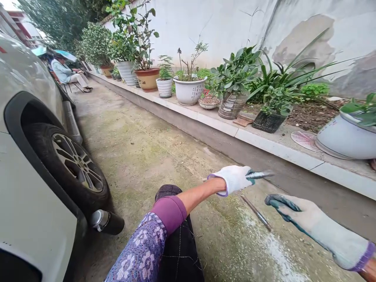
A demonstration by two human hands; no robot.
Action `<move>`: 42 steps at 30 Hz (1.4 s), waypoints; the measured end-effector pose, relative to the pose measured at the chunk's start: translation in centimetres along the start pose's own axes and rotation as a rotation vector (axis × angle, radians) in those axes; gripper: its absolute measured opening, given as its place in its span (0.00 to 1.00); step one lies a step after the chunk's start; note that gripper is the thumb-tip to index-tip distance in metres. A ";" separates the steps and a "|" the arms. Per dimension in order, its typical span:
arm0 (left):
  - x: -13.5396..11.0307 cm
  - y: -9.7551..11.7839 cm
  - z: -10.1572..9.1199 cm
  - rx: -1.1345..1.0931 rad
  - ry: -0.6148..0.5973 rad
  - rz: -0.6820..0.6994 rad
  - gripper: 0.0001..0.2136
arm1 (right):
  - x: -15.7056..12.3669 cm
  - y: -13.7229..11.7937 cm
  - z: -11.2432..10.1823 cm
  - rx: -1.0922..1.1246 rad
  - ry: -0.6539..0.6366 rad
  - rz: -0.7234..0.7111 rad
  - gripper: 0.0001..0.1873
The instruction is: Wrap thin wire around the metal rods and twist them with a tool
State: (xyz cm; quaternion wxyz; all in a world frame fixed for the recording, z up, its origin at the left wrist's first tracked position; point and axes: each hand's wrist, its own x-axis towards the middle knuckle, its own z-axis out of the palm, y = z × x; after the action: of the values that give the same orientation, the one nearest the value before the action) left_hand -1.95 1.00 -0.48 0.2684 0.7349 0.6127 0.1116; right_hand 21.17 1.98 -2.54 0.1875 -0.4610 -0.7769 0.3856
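My left hand (234, 178), in a white glove with green fingertips, reaches out over the concrete ground and is closed on a thin grey rod (261, 174) that points right. My right hand (311, 224), gloved the same way, hovers lower right with its fingers stretched leftward and nothing visible in them. Between the two hands, a thin dark stick (256, 212) lies slanted on the ground. A pale wet or powdery streak (276, 246) runs along the concrete below my right hand. My knee (168, 192) in dark cloth shows under my left arm.
A white car (26, 164) stands close on the left, its wheel (76, 164) near my knee. A raised kerb (264, 139) on the right carries several potted plants (189, 88) along a white wall. Another person (66, 74) sits far back.
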 end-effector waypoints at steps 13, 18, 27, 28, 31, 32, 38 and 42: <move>-1.2 2.7 1.0 -0.066 -0.170 0.229 0.15 | 1.5 2.4 -1.6 -0.358 -0.105 -0.020 0.18; 1.4 0.0 -0.4 0.334 -0.030 0.067 0.15 | 0.5 -2.1 0.7 -0.418 -0.225 -0.098 0.16; -0.4 1.8 3.8 0.146 -0.215 0.215 0.11 | 3.6 1.5 -3.5 -0.279 0.035 0.063 0.14; -0.5 2.2 3.2 0.118 -0.200 0.228 0.12 | 3.9 1.8 -3.7 -0.258 0.019 0.094 0.14; -0.6 2.8 1.0 -0.040 -0.087 0.246 0.15 | 3.8 1.4 -2.4 -0.241 -0.049 0.105 0.11; -0.4 2.7 0.3 -0.079 -0.034 0.242 0.15 | 3.4 0.9 -1.6 -0.258 -0.088 0.090 0.11; 0.2 0.7 -0.9 0.331 0.075 0.135 0.15 | -1.0 -3.4 1.2 -0.233 -0.224 -0.019 0.14; 0.2 0.5 0.8 0.595 -0.027 0.146 0.16 | -1.7 -4.3 -0.1 -0.232 -0.154 -0.042 0.14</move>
State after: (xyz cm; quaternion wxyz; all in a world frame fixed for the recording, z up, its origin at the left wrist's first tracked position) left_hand -1.09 0.91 -0.96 0.0408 0.8246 0.5606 -0.0636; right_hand 19.63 -0.62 0.93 0.0807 -0.4325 -0.8377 0.3235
